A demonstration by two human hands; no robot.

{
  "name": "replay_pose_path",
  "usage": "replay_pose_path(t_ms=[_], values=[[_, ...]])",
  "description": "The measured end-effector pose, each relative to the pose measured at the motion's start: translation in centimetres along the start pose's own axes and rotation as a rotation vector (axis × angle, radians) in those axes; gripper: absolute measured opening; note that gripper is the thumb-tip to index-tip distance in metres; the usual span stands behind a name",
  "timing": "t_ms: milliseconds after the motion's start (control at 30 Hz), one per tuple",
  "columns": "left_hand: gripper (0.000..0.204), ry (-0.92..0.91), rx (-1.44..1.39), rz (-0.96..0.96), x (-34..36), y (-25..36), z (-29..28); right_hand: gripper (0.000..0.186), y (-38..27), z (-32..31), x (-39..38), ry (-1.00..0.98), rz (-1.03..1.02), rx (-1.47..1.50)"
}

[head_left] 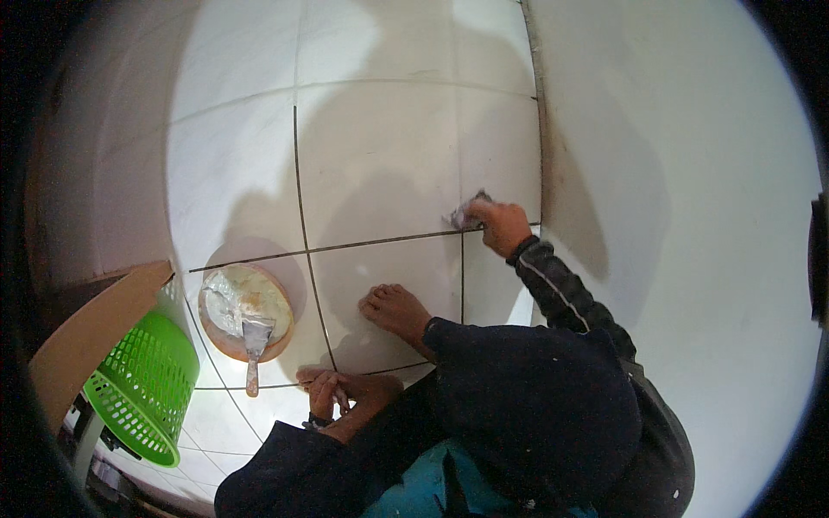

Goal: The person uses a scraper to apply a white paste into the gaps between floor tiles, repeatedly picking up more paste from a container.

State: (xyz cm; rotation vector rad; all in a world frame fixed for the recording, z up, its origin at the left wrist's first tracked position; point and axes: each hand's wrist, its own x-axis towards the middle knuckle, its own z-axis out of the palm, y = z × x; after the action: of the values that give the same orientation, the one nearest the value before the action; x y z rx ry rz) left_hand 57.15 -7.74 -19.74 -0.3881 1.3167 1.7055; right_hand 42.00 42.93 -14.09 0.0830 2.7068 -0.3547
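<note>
My right hand (505,228) is on the tiled floor (380,164), close to the wall on the right. Its fingers are closed on a small crumpled grey-and-white piece (467,212), perhaps a rag or plastic scrap, pressed near the dark joint between tiles. My left hand (323,395) hangs low by my left foot, fingers loosely apart, with nothing visible in it. At the left stands a round tub (228,345) with white paste (268,293) and a pale plastic sheet inside. A paste-smeared putty knife (254,341) lies across its near rim.
My bare right foot (395,312) rests on a tile between the hands. A green perforated basket (155,380) lies at the left beside a brown cardboard flap (104,332). A white wall (682,216) bounds the right side. Several joints are dark; farther ones look pale.
</note>
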Motion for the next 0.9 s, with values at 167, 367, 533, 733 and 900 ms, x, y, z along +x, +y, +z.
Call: replay_pose_path(t_ms=[167, 367, 533, 733, 900], values=[[0.031, 0.026, -0.03, -0.01, 0.1, -0.6, -0.2, 0.033, -0.4, -0.4, -1.8, -0.092, -0.021, -0.028], [0.034, 0.071, -0.02, -0.026, -0.3, 1.6, 1.1, 0.036, -0.4, -1.9, 1.5, 0.22, -0.059, 0.412], [0.029, 0.029, -0.121, -0.027, -0.3, -1.1, -0.4, 0.063, 2.7, 3.8, -0.1, 0.134, -0.283, -0.048], [0.03, 0.023, -0.152, -0.039, -0.4, -0.1, 0.0, 0.061, 3.7, 4.4, -4.3, 0.084, -0.298, -0.109], [0.031, 0.001, -0.072, -0.016, -0.2, -0.8, -0.4, 0.056, 1.8, -0.7, -1.9, 0.128, -0.192, -0.096]])
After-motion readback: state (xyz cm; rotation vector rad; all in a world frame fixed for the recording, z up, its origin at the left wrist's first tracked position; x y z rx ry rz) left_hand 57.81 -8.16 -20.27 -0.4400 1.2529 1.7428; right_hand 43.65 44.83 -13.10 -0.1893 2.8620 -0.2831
